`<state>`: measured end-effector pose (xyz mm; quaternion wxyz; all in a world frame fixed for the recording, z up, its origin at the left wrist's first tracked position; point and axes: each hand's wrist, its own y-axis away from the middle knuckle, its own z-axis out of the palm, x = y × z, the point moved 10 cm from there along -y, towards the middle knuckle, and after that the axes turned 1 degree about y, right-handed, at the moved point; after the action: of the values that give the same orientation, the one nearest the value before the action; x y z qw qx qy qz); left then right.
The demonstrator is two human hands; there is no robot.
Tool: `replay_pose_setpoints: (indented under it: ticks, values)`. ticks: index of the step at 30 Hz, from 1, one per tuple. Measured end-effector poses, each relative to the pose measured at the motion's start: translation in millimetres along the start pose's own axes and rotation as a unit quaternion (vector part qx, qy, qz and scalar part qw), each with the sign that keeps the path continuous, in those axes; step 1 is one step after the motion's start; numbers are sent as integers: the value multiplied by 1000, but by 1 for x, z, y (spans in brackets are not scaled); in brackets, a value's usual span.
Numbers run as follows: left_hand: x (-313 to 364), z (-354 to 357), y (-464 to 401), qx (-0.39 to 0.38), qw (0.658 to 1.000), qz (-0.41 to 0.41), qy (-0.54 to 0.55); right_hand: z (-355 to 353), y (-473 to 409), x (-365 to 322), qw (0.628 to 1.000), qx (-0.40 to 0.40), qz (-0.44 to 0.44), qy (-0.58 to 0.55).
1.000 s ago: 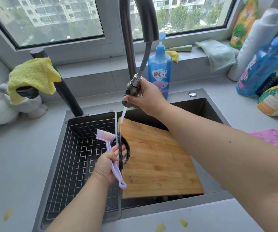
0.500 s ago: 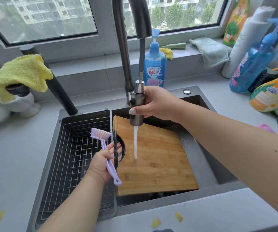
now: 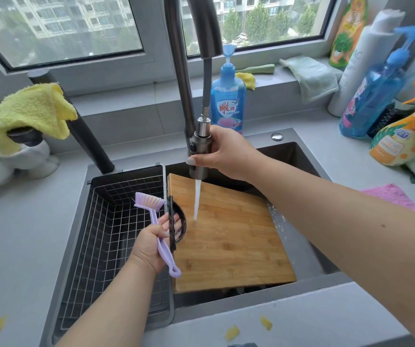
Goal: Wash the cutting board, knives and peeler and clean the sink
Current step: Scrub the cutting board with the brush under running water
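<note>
A bamboo cutting board (image 3: 231,241) lies tilted in the dark sink (image 3: 299,156), its left edge raised. My left hand (image 3: 151,244) grips the board's black handle edge together with a lilac dish brush (image 3: 151,209), bristles pointing up. My right hand (image 3: 222,152) holds the pull-out faucet sprayer head (image 3: 200,151) above the board's far left part. A stream of water (image 3: 196,200) falls from it onto the wood. Knives and peeler are not visible.
A wire drying basket (image 3: 116,241) fills the sink's left half. Behind stand the faucet neck (image 3: 178,71) and a blue soap bottle (image 3: 227,96). Spray bottles (image 3: 376,96) crowd the right counter beside a pink cloth (image 3: 394,196). A yellow cloth (image 3: 31,108) hangs at left. Yellow peel scraps (image 3: 232,333) lie on the front counter.
My right hand swung the sprayer from the board's far corner to over its surface. The water stream now lands on the wood. My left hand keeps its hold.
</note>
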<state>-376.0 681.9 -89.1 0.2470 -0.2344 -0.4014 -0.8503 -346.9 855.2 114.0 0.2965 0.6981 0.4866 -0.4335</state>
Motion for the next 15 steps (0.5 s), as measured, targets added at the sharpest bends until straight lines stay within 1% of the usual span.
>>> replay_pose_setpoints:
  ticks: [2, 7, 12, 15]
  values:
    - [0, 0, 0, -1, 1000, 0, 0, 0, 2, 0, 1000, -10, 3, -1]
    - [-1, -2, -1, 1, 1000, -1, -4, 13, 13, -6, 994, -62, 17, -89]
    - [-1, -5, -3, 7, 1000, 2, -5, 6, 23, -2, 992, -98, 44, -60]
    - [0, -9, -5, 24, 999, 6, -28, -5, 28, 2, 991, -118, 54, -34]
